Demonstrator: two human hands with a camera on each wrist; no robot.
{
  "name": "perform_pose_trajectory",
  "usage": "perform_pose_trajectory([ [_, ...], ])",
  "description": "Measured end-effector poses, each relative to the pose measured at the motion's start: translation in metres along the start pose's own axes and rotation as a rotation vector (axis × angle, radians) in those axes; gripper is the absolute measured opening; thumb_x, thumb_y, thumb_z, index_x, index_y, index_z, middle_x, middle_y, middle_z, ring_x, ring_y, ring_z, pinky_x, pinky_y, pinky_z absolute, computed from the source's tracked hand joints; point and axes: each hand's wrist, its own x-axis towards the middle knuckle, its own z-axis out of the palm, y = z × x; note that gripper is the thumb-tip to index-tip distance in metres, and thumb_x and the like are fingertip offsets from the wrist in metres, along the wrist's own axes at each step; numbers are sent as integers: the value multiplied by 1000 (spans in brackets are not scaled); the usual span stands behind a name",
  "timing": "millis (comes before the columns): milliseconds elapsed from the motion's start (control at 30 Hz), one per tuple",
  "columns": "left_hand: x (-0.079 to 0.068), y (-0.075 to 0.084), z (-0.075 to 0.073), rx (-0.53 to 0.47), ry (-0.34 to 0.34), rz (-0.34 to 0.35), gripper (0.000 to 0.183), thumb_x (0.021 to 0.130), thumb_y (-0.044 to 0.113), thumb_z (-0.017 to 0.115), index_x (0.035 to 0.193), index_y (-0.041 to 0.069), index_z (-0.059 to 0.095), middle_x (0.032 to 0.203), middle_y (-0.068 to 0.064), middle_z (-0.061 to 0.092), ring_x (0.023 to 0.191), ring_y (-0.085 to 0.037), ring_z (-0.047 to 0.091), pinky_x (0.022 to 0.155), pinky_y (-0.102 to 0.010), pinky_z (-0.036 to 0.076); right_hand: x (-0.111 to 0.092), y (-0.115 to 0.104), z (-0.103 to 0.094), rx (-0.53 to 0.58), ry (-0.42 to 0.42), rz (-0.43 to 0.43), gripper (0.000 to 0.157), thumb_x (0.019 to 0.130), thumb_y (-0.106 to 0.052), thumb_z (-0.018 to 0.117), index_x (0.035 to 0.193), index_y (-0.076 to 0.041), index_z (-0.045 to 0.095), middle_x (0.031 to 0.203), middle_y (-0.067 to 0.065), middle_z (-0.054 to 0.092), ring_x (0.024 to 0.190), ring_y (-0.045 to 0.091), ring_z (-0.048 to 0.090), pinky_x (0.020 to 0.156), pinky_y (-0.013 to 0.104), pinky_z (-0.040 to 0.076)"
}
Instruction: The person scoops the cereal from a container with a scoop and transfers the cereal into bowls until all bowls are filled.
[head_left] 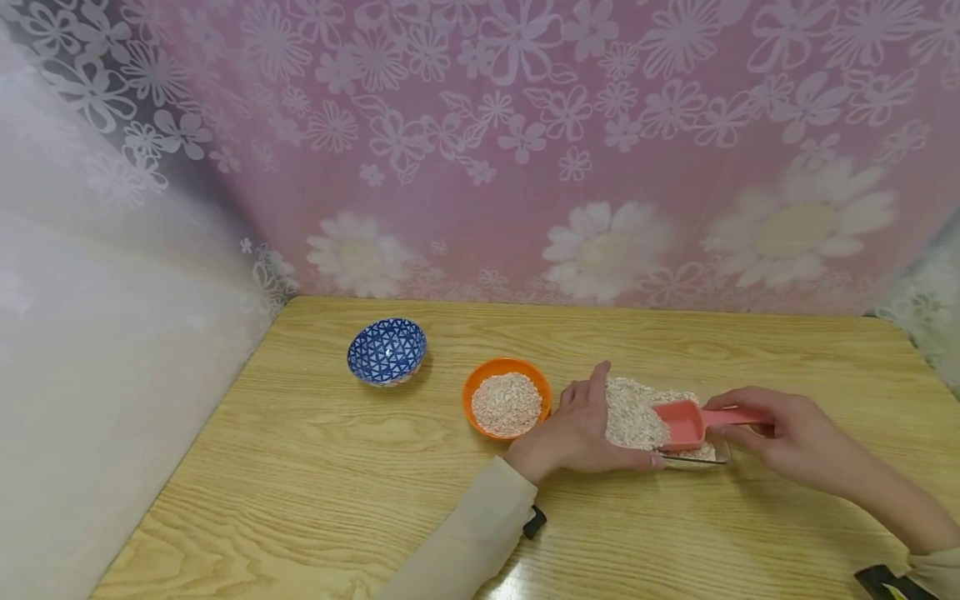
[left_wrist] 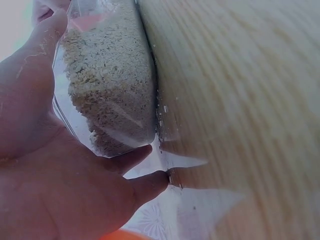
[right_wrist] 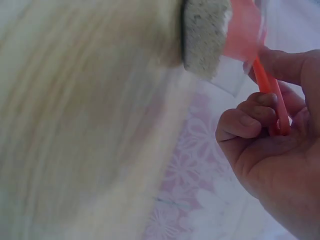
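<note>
On the wooden table (head_left: 337, 492), a clear container (head_left: 720, 458) holds a heap of rolled oats (head_left: 633, 414). My left hand (head_left: 581, 429) grips the container's left end, its thumb along the near side. In the left wrist view, that hand (left_wrist: 65, 170) lies against the clear wall, two fingertips low by the table. A pink scoop (head_left: 681, 423) has its bowl down among the oats. My right hand (head_left: 787, 429) holds the scoop's handle, and the right wrist view shows fingers curled round the handle (right_wrist: 272, 95). Left of the container, an orange bowl (head_left: 474, 383) also contains oats.
Farther left and back stands a blue-and-white patterned bowl (head_left: 387, 351). A pink floral curtain (head_left: 480, 167) hangs behind the table's back edge, and a pale wall (head_left: 112, 375) rises on the left. Small oat crumbs (left_wrist: 161, 117) lie beside the container.
</note>
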Motion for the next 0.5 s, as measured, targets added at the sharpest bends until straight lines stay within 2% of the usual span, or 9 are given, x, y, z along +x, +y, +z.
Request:
perform_pose_trajectory([
  [100,0,0,0,3,3,4,129,75,75,74,164,32,-10,170,-5,19,158,-21,20,120,-46,39,1,-2,6,19,5,-14,34,85,-5,81,113,-21,74,99,-14,72,73,-3,62,60,17,48],
  [267,0,-1,0,7,3,5,129,76,75,74,164,33,-11,170,-5,19,158,-21,20,119,-46,39,1,-7,10,36,-3,15,31,87,-8,80,114,-22,73,99,-14,72,75,-3,65,61,17,50],
  [500,1,-1,0,7,1,7,129,76,75,74,164,32,-10,170,-4,19,158,-20,20,119,-45,39,-2,0,7,100,-5,57,31,88,-3,78,116,-17,73,100,-22,70,75,-1,66,60,19,49],
])
